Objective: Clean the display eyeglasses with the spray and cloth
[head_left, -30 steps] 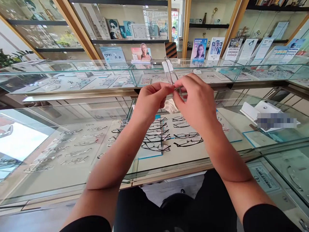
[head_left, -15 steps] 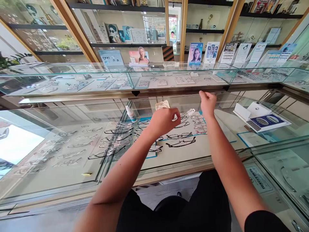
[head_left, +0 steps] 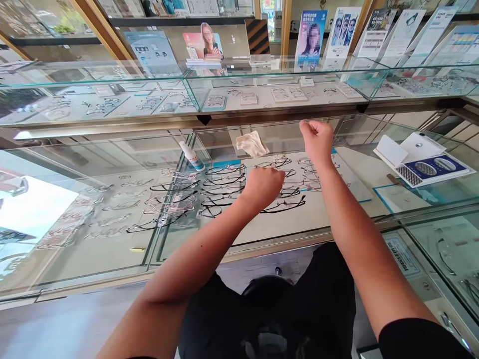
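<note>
Left hand (head_left: pixel 262 188) hides its fingers over frames (head_left: pixel 284 204).

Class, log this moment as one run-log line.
left hand: closed, over eyeglass frames | right hand: fist, at glass case edge | cloth, spray bottle nearby

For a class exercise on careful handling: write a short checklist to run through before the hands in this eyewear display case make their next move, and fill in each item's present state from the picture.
1. Left hand inside the case, over the rows of frames: ok.
2. Left hand's grip on a frame: cannot tell, fingers curled and hidden.
3. Right hand closed at the back of the case: ok; what it holds: cannot tell.
4. Cloth lies apart from both hands: ok.
5. Spray bottle lies on its side near the frames: not ok.
6. Frames in tidy rows: ok.
</note>
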The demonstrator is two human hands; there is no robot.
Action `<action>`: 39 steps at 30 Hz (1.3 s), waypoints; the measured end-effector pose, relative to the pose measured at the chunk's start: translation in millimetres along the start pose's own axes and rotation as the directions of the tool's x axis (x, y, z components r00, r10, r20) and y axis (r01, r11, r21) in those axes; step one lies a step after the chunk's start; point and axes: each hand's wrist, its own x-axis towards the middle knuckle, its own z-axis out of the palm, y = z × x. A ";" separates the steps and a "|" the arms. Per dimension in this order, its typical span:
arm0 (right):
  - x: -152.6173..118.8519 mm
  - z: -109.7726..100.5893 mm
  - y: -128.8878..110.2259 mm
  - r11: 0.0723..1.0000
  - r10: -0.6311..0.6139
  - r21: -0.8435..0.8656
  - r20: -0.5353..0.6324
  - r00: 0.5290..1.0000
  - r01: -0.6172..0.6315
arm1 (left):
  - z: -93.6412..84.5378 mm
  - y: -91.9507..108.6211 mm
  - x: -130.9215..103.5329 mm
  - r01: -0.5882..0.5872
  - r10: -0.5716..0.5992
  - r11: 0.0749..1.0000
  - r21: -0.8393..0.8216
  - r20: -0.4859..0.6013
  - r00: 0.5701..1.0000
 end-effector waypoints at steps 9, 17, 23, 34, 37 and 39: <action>-3.4 3.0 -2.0 1.000 0.005 -0.013 0.027 1.000 -0.004 | -0.4 -0.9 0.7 0.043 -0.041 0.999 -0.028 0.045 0.998; -6.1 5.1 1.6 0.999 0.023 -0.044 0.052 0.998 -0.021 | 11.9 -11.2 4.9 -0.054 0.045 0.998 -0.040 -0.187 0.981; -5.8 5.6 2.4 0.999 0.007 -0.038 0.054 0.999 -0.005 | 15.0 -14.9 6.7 -0.074 0.064 0.996 -0.058 -0.156 0.986; -6.5 6.8 6.1 0.999 -0.033 0.009 0.040 0.999 0.033 | 16.7 -16.4 6.8 -0.062 0.032 0.986 -0.153 -0.193 0.981; 1.6 3.3 14.1 0.999 -0.034 0.040 -0.069 0.997 0.037 | 7.6 -19.2 3.4 -0.026 -0.041 0.973 -0.227 -0.285 0.958; 7.6 -2.0 16.8 0.996 -0.022 0.084 -0.149 0.989 0.035 | -2.1 -24.8 0.1 -0.008 -0.115 0.949 -0.314 -0.371 0.921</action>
